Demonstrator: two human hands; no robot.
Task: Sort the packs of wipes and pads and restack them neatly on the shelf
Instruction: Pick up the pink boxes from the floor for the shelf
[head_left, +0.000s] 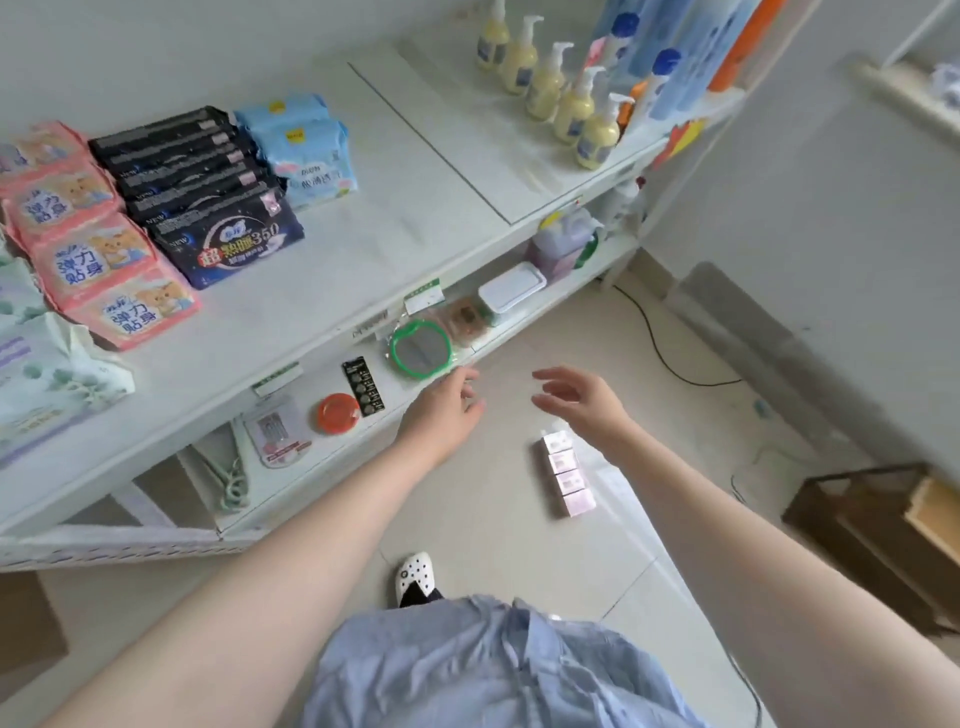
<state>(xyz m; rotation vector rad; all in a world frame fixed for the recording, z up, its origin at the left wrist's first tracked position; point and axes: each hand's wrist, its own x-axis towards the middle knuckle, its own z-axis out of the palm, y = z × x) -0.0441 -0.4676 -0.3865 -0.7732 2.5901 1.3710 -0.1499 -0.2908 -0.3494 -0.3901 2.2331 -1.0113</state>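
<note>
On the white upper shelf (363, 270) lie rows of packs: pink pad packs (88, 249) at the left, dark navy pad packs (202, 197) beside them, light blue packs (306, 150) behind, and pale green wipe packs (47, 374) at the far left. A row of small pink boxes (567, 478) lies on the floor. My left hand (447, 410) and my right hand (582, 400) hang over the floor in front of the lower shelf, fingers relaxed, holding nothing. The right hand is just above the pink boxes.
Yellow pump bottles (561, 98) and tall blue bottles (670, 62) stand at the shelf's right end. The lower shelf holds a green-rimmed mirror (421, 348), a red lid (337, 413), batteries (363, 387) and a white box (511, 291). A dark wooden crate (872, 535) sits right; a cable (670, 358) crosses the floor.
</note>
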